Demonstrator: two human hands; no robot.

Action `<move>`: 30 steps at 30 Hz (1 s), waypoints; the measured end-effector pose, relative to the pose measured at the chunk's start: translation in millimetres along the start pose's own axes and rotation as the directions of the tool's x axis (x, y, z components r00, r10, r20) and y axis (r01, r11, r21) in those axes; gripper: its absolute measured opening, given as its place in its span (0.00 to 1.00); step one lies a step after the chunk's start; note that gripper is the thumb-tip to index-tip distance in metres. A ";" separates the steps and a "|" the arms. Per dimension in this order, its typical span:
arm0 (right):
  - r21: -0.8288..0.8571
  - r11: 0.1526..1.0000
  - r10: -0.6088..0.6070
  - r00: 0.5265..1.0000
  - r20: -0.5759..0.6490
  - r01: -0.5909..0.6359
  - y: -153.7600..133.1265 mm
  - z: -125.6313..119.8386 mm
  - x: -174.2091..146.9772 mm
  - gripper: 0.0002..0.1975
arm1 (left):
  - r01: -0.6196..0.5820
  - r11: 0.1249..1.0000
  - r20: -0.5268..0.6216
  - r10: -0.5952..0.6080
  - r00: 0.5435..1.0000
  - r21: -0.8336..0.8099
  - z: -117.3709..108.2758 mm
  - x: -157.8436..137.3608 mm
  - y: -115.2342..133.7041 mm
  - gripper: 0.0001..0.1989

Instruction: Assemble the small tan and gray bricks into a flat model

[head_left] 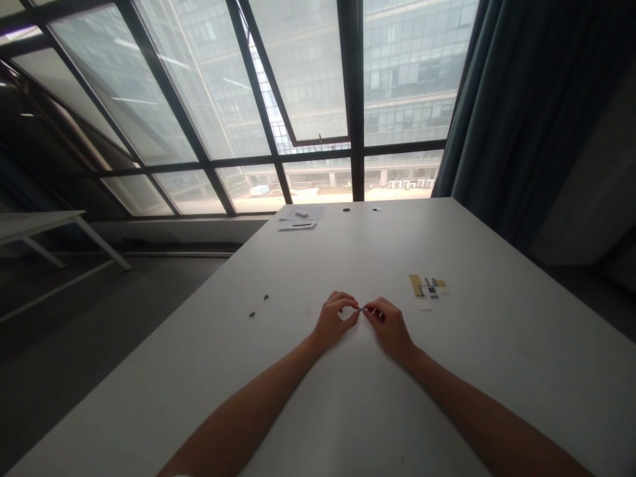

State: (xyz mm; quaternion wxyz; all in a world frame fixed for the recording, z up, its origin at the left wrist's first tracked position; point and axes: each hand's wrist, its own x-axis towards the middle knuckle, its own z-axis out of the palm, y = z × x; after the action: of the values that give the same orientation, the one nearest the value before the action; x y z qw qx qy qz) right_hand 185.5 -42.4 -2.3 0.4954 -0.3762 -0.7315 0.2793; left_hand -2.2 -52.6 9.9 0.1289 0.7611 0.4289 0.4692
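Observation:
A tiny grey piece is pinched from both sides above the middle of the white table. My left hand holds its left end between thumb and forefinger. On the other end, the fingertips of my right hand are closed. Most of the piece is covered by fingers, and it is too small for me to tell its kind. Right of my hands lies a group of small yellow, grey and dark pieces. Two small dark pieces, one nearer and one farther, rest to the left.
Papers with small items on them lie at the far left of the table. Two round spots, one dark and one partly white, show near the far edge. A dark curtain hangs at right; another table stands at left.

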 end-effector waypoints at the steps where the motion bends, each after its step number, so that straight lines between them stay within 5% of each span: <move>1: 0.000 1.000 -0.004 1.000 -0.002 0.004 0.1 -0.1 -0.1 0.06 | -0.001 1.000 0.001 0.001 1.000 0.000 0.2 0.1 -0.1 0.04; 30: 0.004 1.000 -0.024 0.999 -0.048 0.024 2.2 -0.8 0.0 0.05 | -0.004 1.000 -0.001 0.004 1.000 0.009 0.4 -0.3 -1.5 0.02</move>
State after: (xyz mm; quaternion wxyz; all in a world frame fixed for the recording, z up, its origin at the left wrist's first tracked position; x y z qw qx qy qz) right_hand 186.9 -41.2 -3.8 0.5171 -0.3729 -0.7231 0.2658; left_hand -2.7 -51.9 8.6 0.1245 0.7624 0.4294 0.4679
